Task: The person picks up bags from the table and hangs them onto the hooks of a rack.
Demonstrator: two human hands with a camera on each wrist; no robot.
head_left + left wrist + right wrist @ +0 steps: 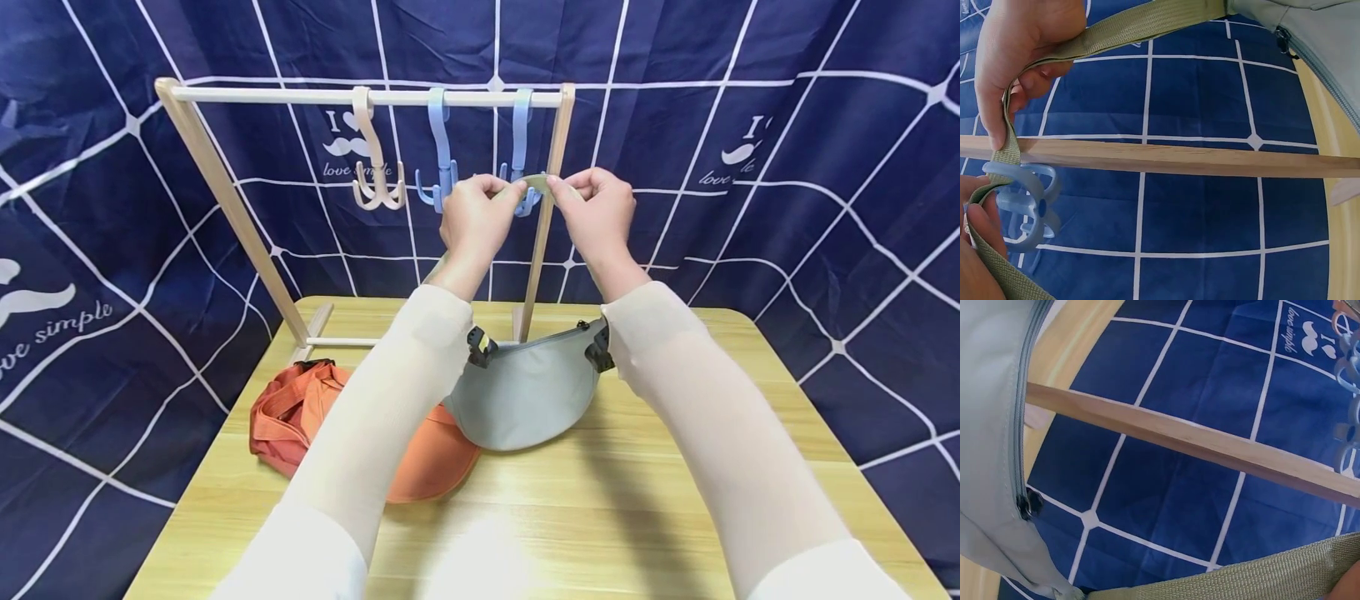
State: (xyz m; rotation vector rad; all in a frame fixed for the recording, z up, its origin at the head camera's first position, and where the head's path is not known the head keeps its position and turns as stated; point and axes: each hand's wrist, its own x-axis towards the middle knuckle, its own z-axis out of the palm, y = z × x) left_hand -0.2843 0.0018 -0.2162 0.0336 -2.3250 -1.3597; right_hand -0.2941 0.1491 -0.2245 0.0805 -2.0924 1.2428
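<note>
A grey-green waist bag with a zipper and black buckles hangs by its webbing strap low over the table. My left hand pinches one part of the strap, and my right hand pinches another a little to the right. Between the hands, a short stretch of strap is held up at the right blue hook. The left wrist view shows the strap against that hook's prongs; whether it rests on them I cannot tell. Only part of the right hand enters the right wrist view.
A wooden rack stands on the table, with a beige hook and another blue hook left of the hands. An orange bag-like item with loose straps lies left, partly behind my left arm. A blue patterned curtain surrounds the table.
</note>
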